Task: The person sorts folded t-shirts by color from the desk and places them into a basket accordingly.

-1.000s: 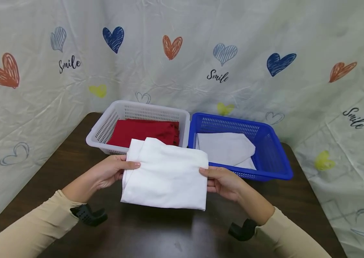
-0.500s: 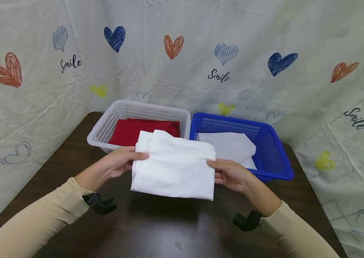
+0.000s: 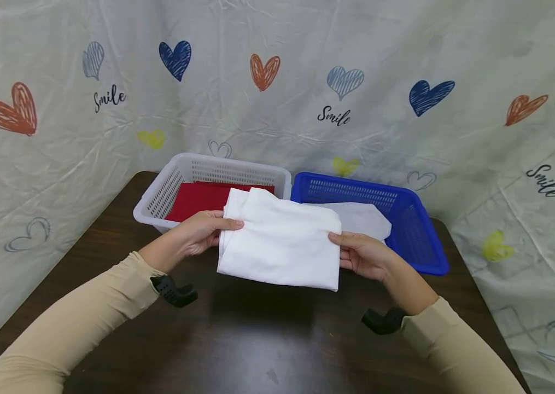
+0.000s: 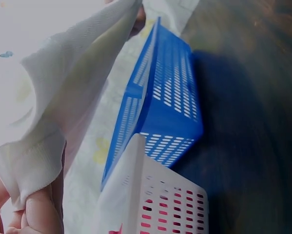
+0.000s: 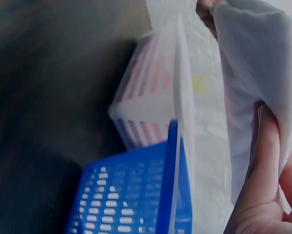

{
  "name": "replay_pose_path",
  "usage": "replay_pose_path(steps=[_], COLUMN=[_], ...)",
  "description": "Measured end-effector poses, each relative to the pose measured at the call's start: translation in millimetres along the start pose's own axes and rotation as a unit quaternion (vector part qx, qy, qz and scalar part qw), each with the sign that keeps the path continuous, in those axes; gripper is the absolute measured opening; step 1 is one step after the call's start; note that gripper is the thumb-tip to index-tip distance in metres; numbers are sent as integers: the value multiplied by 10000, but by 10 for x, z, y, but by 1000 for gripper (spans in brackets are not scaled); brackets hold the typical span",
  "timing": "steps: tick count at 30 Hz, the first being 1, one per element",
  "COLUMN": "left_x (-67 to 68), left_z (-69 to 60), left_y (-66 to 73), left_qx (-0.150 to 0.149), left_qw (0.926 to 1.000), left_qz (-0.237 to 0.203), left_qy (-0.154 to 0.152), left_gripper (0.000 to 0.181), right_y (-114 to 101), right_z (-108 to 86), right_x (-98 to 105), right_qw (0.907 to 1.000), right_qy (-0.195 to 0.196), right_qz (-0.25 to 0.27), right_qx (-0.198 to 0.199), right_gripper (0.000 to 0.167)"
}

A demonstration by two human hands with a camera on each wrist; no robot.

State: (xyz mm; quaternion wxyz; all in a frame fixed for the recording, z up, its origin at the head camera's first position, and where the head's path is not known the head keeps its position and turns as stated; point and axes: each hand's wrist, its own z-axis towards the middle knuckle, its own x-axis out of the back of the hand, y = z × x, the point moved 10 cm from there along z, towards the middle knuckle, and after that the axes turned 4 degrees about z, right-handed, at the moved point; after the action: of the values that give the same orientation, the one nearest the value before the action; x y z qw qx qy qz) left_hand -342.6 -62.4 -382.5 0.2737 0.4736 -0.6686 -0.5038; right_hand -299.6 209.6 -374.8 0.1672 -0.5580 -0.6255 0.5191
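Note:
A folded white cloth (image 3: 281, 238) hangs in the air between both hands, in front of the two baskets. The left hand (image 3: 204, 232) pinches its left edge, thumb on top and fingers underneath. At the opposite edge the right hand (image 3: 363, 254) grips it the same way. Behind the cloth, the blue basket (image 3: 417, 232) holds another folded white cloth (image 3: 366, 219), partly hidden by the held one. Folded red cloth (image 3: 193, 200) lies in the white basket (image 3: 159, 189) to the left. In the left wrist view, the held cloth's layered edge (image 4: 77, 63) shows above the fingers.
Both baskets stand side by side at the back of a dark wooden table (image 3: 257, 350). A pale curtain (image 3: 297, 131) printed with hearts and "Smile" hangs behind and along the sides. Dark wrist mounts (image 3: 174, 291) sit at the sleeve cuffs.
Both hands have carried the white cloth to the right and farther from the body, toward the blue basket. It now covers more of the cloth inside that basket. The baskets have stayed put.

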Motion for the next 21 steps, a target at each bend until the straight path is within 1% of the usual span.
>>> replay_pose_path(steps=[6, 14, 21], left_x=[-63, -98, -151], left_z=[104, 171, 248], left_y=[69, 123, 198], left_qx=[-17, 31, 3], left_qw=[10000, 10000, 9999], left_qz=[38, -67, -138], left_qy=[-11, 30, 77], left_gripper=[51, 48, 47], right_y=[-73, -143, -236], right_z=[-14, 2, 3], right_x=[70, 136, 188], right_qw=[10000, 9998, 9990], right_qy=[-9, -48, -152], right_qz=[72, 196, 413], right_qx=[-31, -46, -10], right_gripper=[22, 25, 28])
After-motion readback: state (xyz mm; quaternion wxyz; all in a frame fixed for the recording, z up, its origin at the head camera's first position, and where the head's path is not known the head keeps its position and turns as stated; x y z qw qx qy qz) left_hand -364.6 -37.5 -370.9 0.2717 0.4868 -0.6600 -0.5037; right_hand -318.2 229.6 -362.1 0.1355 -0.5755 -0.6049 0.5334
